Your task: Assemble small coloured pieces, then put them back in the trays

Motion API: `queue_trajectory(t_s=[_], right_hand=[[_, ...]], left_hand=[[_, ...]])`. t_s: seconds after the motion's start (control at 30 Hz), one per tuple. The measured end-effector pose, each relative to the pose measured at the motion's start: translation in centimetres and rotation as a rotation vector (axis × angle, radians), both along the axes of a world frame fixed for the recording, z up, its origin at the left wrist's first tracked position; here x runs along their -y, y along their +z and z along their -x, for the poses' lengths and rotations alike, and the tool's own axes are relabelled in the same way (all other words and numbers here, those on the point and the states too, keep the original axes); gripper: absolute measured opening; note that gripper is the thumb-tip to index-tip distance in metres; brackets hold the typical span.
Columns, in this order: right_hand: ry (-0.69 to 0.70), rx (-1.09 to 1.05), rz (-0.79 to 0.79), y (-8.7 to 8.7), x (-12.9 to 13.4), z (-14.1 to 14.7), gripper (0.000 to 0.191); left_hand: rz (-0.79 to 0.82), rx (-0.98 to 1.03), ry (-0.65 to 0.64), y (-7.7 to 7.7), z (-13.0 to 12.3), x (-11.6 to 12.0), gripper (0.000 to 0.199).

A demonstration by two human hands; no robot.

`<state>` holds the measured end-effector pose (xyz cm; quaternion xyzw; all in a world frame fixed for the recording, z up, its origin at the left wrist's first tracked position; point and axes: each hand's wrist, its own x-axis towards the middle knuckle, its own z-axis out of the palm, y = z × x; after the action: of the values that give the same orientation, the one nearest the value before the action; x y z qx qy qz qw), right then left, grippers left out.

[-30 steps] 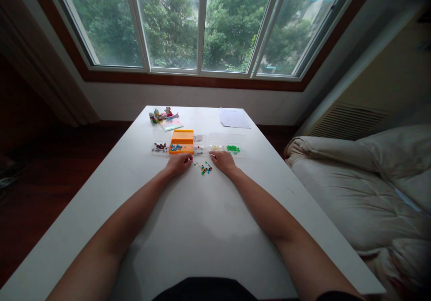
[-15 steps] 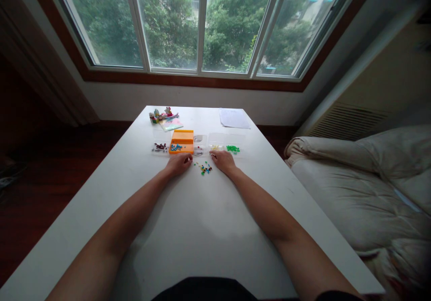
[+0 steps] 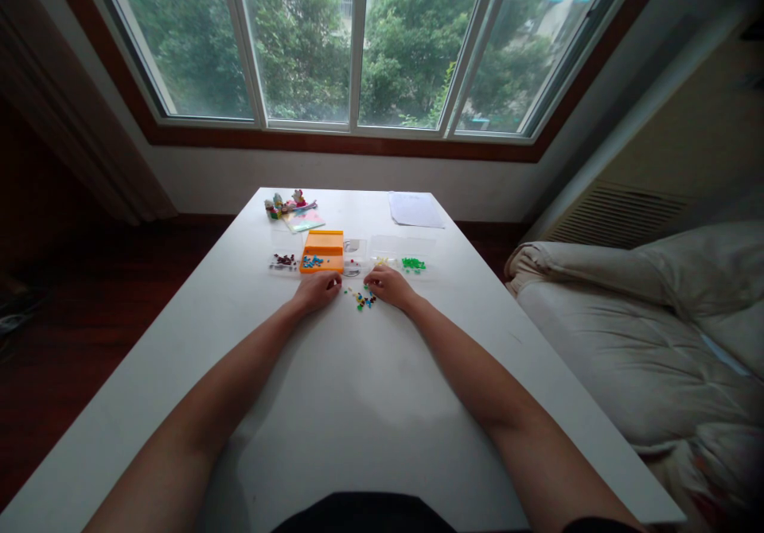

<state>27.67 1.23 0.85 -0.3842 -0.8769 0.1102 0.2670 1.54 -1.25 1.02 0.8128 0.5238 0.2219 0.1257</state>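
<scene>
Small mixed-colour beads or bricks [image 3: 361, 301] lie in a loose pile on the white table [image 3: 370, 390], too small to tell exactly. My right hand [image 3: 389, 283] is at the pile's upper right edge, fingertips drawn together and pointing down; what they pinch, if anything, is hidden. On the left, my left hand [image 3: 317, 289] rests on the table with fingers curled, just in front of the open orange box [image 3: 324, 251]. That box holds blue pieces [image 3: 312, 261]. Between the hands, behind the pile, stands a small clear box [image 3: 354, 247] with a few tiny pieces.
A clear box with dark brown pieces [image 3: 285, 260] stands left of the orange one. To the right, clear boxes hold pale pieces [image 3: 383, 262] and green pieces [image 3: 413, 264]. Small figures [image 3: 286, 202], a pastel card [image 3: 305, 219] and white paper [image 3: 416, 209] lie farther back.
My right hand has moved a little left and down, from the front of the pale pieces' box to the edge of the pile. My left hand has stayed almost still.
</scene>
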Motion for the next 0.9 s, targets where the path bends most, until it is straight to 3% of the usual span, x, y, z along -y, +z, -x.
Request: queue_trajectory(t_s=[0.17, 0.4, 0.9], right_hand=[[0.082, -0.025, 0.038, 0.2, -0.1, -0.1, 0.018], [0.026, 0.041, 0.041, 0.3, -0.2, 0.5, 0.012], [0.04, 0.12, -0.025, 0.1, 0.3, 1.5, 0.012]], left_hand=[[-0.002, 0.004, -0.003, 0.0, 0.0, 0.0, 0.022], [-0.001, -0.003, -0.008, 0.1, 0.0, 0.0, 0.02], [0.006, -0.006, -0.012, 0.3, -0.1, 0.0, 0.023]])
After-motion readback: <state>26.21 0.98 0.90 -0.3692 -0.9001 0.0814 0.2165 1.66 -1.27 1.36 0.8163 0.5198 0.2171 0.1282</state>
